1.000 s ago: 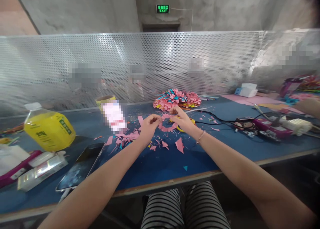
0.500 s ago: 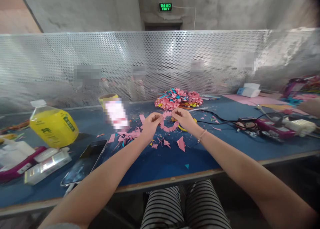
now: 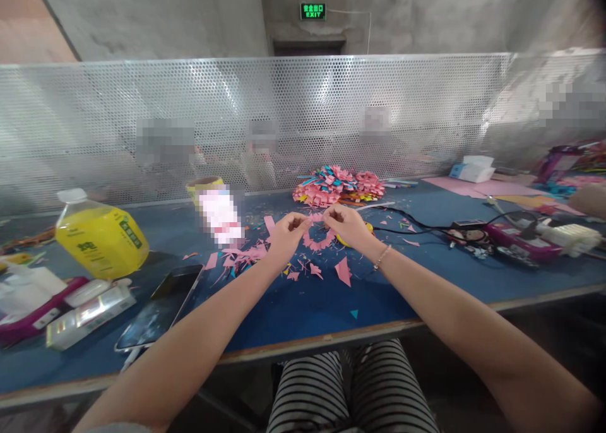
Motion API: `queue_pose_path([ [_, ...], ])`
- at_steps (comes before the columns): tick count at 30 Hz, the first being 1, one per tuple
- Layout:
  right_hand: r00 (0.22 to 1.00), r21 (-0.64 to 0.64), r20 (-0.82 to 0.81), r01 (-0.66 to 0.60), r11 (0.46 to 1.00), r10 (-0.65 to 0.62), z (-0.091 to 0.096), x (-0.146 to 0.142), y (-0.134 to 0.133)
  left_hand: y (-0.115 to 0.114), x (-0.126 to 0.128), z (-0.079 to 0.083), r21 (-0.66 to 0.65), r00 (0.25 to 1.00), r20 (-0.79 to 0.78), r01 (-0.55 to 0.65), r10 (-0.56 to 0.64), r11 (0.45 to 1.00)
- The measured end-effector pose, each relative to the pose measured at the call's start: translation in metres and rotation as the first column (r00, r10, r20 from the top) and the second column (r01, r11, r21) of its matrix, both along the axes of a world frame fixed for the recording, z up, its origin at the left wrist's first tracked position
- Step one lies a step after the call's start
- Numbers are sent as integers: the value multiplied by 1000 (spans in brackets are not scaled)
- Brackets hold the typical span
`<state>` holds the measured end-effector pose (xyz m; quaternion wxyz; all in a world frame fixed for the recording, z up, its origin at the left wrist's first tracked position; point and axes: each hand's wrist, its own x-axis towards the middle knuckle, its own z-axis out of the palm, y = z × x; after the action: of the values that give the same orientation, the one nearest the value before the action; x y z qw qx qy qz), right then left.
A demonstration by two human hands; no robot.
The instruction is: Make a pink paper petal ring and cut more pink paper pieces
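A ring of folded pink paper [image 3: 318, 242] hangs between my two hands above the table. My left hand [image 3: 290, 232] pinches its upper left part between thumb and fingertips. On the other side my right hand [image 3: 349, 226] pinches the upper right part, close to the left fingertips. Behind the right hand lies a yellow round object [image 3: 341, 237], partly covered, perhaps a tape roll. Pink paper scraps [image 3: 243, 256] are strewn below and left of the hands. A heap of folded pink and blue paper pieces [image 3: 331, 183] rests just beyond them.
On the left stand a bottle of yellow liquid [image 3: 101, 240], a phone lying flat [image 3: 161, 310] and a silver box [image 3: 91, 314]. A lit phone [image 3: 220, 217] leans upright. Black cables [image 3: 416, 215] and a purple item [image 3: 521, 242] lie right. A perforated metal screen [image 3: 293, 92] closes the back.
My fingertips have drawn slightly closer together at the top of the pink ring, and the right hand has shifted a little left. Both hands keep their pinch.
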<state>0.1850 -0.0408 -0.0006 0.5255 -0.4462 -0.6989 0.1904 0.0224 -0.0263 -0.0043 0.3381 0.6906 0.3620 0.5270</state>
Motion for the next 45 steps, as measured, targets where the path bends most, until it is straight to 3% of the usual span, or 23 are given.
queue_pose_path([
  [20, 995, 67, 83, 43, 997, -49, 1, -1, -3, 0, 1, 0, -32, 999, 33, 36, -35, 999],
  [26, 987, 111, 125, 92, 990, -105, 6, 1, -6, 0, 0, 3, -76, 996, 86, -20, 26, 997],
  [32, 912, 267, 342, 135, 954, -225, 11, 11, -4, 10, -5, -1, -195, 989, 132, -37, 63, 980],
  [38, 801, 182, 533, 205, 962, -272, 5, 26, 9, 16, -9, -4, -199, 990, 89, -91, 110, 976],
  [45, 576, 110, 723, 449, 887, -381, -6, 55, 23, 11, -7, 1, -205, 989, 89, -96, 116, 974],
])
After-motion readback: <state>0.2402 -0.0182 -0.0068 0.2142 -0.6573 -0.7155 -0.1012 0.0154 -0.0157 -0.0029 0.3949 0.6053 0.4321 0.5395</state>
